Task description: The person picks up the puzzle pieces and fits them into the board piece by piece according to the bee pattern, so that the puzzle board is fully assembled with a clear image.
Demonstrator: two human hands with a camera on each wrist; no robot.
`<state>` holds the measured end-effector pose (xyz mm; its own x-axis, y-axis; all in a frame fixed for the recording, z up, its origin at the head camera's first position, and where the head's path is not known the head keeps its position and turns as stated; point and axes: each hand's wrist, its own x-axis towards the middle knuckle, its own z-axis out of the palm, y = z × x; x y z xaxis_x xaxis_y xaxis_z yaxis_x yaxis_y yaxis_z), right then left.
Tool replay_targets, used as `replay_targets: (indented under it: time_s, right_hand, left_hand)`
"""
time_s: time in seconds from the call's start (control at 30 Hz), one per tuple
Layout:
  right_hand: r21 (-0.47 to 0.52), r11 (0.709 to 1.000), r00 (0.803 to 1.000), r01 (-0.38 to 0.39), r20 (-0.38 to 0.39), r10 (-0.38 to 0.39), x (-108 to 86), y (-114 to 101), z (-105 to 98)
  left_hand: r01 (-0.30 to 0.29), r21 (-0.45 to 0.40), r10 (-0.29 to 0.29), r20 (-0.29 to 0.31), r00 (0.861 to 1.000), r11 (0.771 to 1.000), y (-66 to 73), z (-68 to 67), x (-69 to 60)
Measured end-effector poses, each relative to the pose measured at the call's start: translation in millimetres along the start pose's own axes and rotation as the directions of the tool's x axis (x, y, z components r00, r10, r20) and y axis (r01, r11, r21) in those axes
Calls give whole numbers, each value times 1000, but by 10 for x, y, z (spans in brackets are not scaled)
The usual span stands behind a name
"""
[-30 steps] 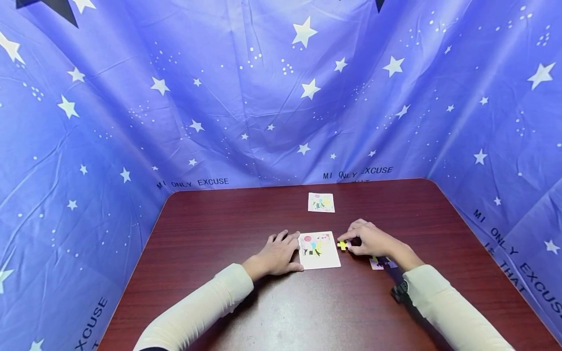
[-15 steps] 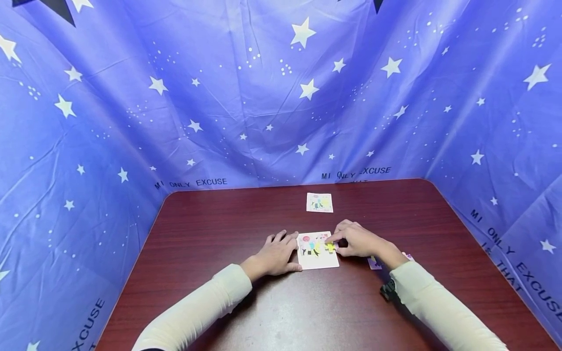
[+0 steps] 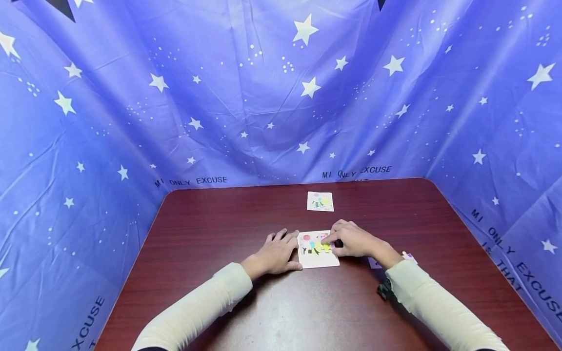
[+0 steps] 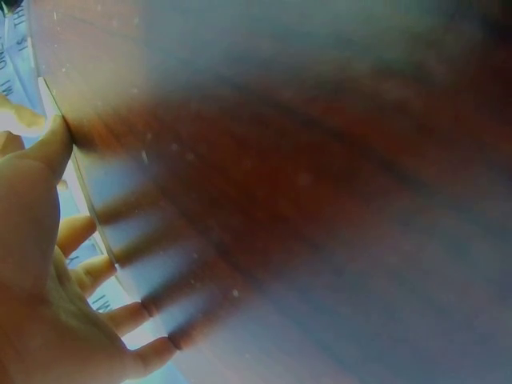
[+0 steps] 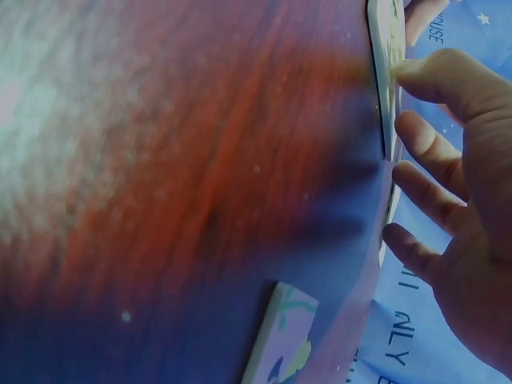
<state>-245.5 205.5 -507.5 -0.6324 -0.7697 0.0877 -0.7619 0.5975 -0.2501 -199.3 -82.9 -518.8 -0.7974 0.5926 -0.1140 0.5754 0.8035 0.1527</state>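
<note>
A white puzzle board (image 3: pixel 319 262) with a partly filled coloured picture lies on the table. My left hand (image 3: pixel 274 254) rests flat at its left edge, fingers spread; in the left wrist view the thumb (image 4: pixel 53 148) touches the board's edge. Over the board's right side, my right hand (image 3: pixel 354 241) holds a yellow jigsaw piece (image 3: pixel 326 247) against the picture, index finger on it and thumb near the right edge. The fingers partly cover the piece. In the right wrist view, the thumb (image 5: pixel 448 78) meets the board (image 5: pixel 382 72) and the other fingers curl loosely.
Loose jigsaw pieces, including a purple piece (image 3: pixel 375 263) and another piece (image 3: pixel 409 256), lie beside the right forearm, partly hidden. A picture card (image 3: pixel 320 201) lies farther back on the brown table (image 3: pixel 228 214). A blue star-patterned curtain (image 3: pixel 263 97) surrounds the table.
My right hand has moved left from beside the board, bringing the yellow jigsaw piece onto the picture's right side. The left hand has stayed in place.
</note>
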Motion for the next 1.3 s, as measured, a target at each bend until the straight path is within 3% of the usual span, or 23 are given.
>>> replay_targets:
  time_s: [0.87, 1.3]
  right_hand:
    - [-68, 996, 999, 51, -4, -52, 45, -38, 32]
    - [-92, 995, 999, 37, -11, -38, 73, -52, 51]
  left_hand:
    - [-1, 1, 1, 2, 1000, 1000, -1, -14, -2]
    - [6, 3, -6, 14, 1000, 1000, -10, 9, 22]
